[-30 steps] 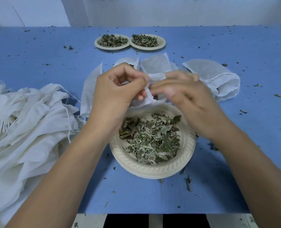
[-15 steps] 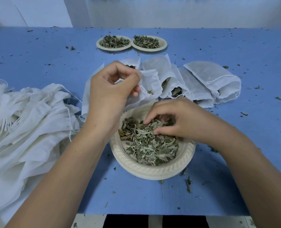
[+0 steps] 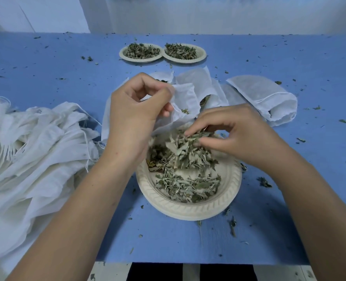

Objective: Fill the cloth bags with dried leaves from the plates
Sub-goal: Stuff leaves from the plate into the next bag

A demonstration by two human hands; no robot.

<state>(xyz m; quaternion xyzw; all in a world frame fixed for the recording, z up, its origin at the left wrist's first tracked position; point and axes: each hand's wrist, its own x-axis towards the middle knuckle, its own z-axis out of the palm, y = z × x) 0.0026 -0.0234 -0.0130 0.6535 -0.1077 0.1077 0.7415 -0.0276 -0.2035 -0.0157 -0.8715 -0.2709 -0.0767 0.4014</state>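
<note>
A cream plate (image 3: 188,209) near the table's front edge holds a heap of dried leaves (image 3: 186,185). My left hand (image 3: 135,116) pinches the rim of a small white cloth bag (image 3: 185,98) and holds its mouth open just behind the plate. My right hand (image 3: 235,132) grips a bunch of leaves (image 3: 182,151), lifted off the heap and close below the bag's mouth. A few leaves show inside the bag.
Two more plates of leaves (image 3: 140,52) (image 3: 183,52) stand at the back. Filled bags (image 3: 263,98) lie behind my right hand. A heap of empty white bags (image 3: 32,151) covers the left side. Leaf crumbs are scattered over the blue table (image 3: 320,63).
My right hand left the bag's mouth, dropped onto the plate, closed on a bunch of leaves and now lifts it toward the bag. My left hand has kept its hold on the bag.
</note>
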